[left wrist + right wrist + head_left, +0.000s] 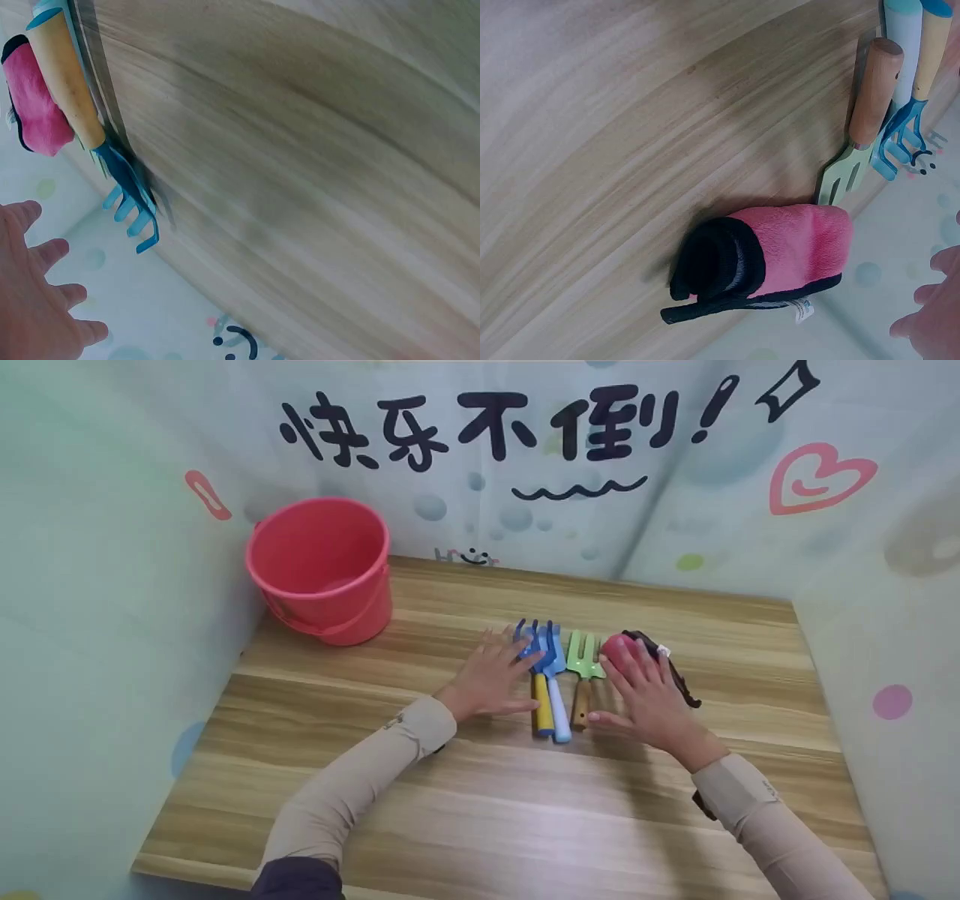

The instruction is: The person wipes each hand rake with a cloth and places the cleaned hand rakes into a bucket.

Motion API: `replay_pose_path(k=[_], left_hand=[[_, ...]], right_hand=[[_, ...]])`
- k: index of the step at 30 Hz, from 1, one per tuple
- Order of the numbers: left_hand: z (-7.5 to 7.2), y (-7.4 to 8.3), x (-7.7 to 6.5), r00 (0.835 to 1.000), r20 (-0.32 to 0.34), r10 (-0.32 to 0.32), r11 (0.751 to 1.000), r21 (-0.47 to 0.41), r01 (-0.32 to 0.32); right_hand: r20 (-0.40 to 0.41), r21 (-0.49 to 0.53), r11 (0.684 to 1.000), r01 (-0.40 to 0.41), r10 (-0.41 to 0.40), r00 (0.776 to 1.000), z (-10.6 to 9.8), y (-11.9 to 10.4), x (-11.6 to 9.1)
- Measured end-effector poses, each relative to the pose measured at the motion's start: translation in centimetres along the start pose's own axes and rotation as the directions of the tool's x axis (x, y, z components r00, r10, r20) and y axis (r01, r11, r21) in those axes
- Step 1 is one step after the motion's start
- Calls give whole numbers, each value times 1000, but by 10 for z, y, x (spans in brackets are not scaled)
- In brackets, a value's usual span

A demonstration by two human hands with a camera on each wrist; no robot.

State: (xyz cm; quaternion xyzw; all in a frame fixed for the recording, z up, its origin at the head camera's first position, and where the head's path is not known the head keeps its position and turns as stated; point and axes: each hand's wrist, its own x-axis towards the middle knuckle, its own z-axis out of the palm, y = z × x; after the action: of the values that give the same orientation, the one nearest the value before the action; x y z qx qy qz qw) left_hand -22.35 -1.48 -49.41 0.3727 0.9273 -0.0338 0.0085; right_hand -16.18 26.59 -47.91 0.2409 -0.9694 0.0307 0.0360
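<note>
While the left hand is hovering with its fingers spread wide, a blue rake is lying just to its right, the yellow handle near the thumb, and a pale-handled tool is lying alongside that. Between the hands, nearer the right one, a green fork with a brown handle is resting. Under the fingers of the right hand, which are also stretching out apart, a pink-and-black cloth item is lying. Both hands are holding nothing; the wrist views are showing gaps between fingers and things. A pink bucket is standing to the left hand's left. Beyond both hands, black characters are reading 快乐不倒!; the cloth item's white tag is staying illegible.
</note>
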Motion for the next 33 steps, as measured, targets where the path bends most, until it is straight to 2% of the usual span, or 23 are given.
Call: replay_pose_path(k=[4,6,8,11,14,18,20,22,24,29,33], left_hand=[[6,8,4,996,24,-83,990,-114,85],[9,13,7,988,43,-149,969,-191,154],[11,19,10,972,66,-225,935,-265,235],[15,29,15,935,105,-340,856,-377,354],[19,40,20,897,114,-427,765,-482,426],[24,53,27,855,107,-507,620,-643,449],[27,58,29,841,123,-527,540,-716,443],[29,62,30,833,152,-532,479,-757,444],[31,66,32,825,184,-534,434,-778,454],[31,71,34,814,223,-537,355,-815,458],[31,73,35,805,245,-540,313,-829,463]], right_hand=[[5,-7,1000,-8,8,1000,0,0,-1],[-3,-14,1000,-10,9,1000,0,-1,-1],[-12,-18,1000,-10,10,1000,0,-2,-2],[-14,-14,1000,-7,6,1000,2,-3,-3],[-16,-2,1000,-12,12,1000,3,-3,-4],[-17,15,1000,-27,27,999,3,-3,-5],[-10,20,999,-34,34,999,4,-3,-6],[-10,17,999,-35,35,999,4,-3,-7],[-11,16,999,-36,36,999,5,-3,-8],[-24,17,999,-30,30,999,7,-4,-9],[-27,17,999,-32,33,999,7,-5,-10]])
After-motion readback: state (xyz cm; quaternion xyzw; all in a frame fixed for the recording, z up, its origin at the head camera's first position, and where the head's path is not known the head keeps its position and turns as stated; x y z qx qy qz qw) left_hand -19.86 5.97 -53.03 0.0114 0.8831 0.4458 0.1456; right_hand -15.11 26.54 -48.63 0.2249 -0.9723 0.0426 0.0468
